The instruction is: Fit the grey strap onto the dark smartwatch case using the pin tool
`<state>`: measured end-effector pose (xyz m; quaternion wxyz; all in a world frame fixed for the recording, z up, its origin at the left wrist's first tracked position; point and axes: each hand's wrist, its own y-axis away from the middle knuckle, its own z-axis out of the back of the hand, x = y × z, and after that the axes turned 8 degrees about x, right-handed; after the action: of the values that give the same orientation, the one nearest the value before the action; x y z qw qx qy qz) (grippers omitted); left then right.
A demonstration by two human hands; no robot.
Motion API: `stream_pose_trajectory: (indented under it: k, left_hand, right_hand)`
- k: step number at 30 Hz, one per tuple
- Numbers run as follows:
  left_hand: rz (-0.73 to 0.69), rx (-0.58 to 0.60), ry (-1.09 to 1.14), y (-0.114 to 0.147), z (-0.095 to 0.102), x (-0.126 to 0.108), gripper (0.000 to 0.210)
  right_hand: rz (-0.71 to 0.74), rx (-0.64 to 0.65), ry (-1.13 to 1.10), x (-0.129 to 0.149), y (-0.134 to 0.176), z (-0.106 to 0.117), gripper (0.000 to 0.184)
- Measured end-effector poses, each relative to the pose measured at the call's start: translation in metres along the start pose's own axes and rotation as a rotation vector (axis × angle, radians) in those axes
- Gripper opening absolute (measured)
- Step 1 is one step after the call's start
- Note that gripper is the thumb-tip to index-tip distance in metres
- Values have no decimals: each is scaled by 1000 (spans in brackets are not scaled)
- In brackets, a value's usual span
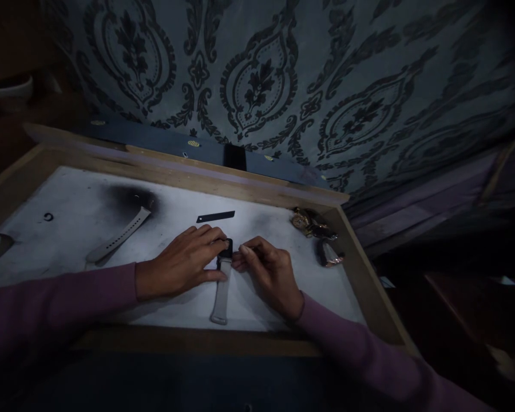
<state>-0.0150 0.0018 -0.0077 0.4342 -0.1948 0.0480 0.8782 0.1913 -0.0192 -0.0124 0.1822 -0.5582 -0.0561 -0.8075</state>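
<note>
A smartwatch with a dark square face (228,249) and a light grey strap (220,297) lies in the shallow wooden drawer or tray. My left hand (189,260) comes from the left and grips the watch, fingertips on its face and thumb against the strap. Close to the right edge of the watch is my right hand (268,269), its thumb and fingers pinched together; whatever they hold is too small to make out. A separate light strap with holes (124,236) lies farther left. Above the hands rests a dark flat strip (216,217) with a small hole at one end.
At the right end sit a gold-coloured wristwatch (301,221) and a dark, shiny object (329,254). A tiny black curl (48,217) lies at the left. Wooden walls (373,274) border the white base. Behind stand a black object (234,157) and patterned wallpaper (257,86).
</note>
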Motion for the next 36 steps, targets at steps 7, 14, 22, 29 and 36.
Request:
stream_pose_trajectory:
  k: [7, 14, 22, 29, 36]
  left_hand:
    - [7, 5, 3, 0, 1, -1, 37]
    - [-4, -13, 25, 0, 0, 0, 37]
    - [-8, -4, 24, -1, 2, -1, 37]
    - [-1, -6, 20, 0, 0, -1, 37]
    - [-5, -4, 19, 0, 1, 0, 36]
  right_hand:
    - [2, 15, -6, 1, 0, 1, 20]
    - [29, 19, 66, 2, 0, 1, 21]
    - [133, 28, 231, 5, -2, 1, 18]
    - [96, 16, 105, -2, -3, -1, 17]
    - [129, 12, 216, 3, -3, -2, 16]
